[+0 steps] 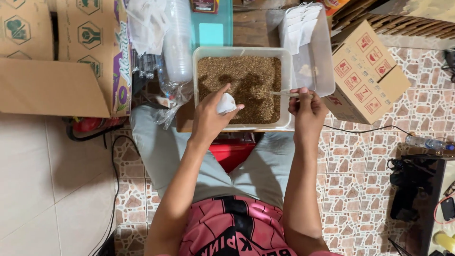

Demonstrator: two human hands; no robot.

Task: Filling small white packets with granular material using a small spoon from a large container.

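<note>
The left hand (208, 116) pinches a small white pouch (226, 103) between thumb and fingers, its grip pressed together on the cloth, holding it just above the near edge of the brown loose material (246, 80). The pouch's lower part is hidden behind the fingers. The right hand (307, 106) is closed around the handle of a thin spoon (284, 94) that reaches into the brown material; its bowl is hard to make out against the fill. Both hands work over a clear rectangular plastic tub (241, 50), whose base is hidden by the person's knees. Just right, a clear container (315, 71) holds stacked white pouches (296, 26), cut off at the top edge. A cardboard box (367, 71) stands beside it on the tiled floor (360, 156).
</note>
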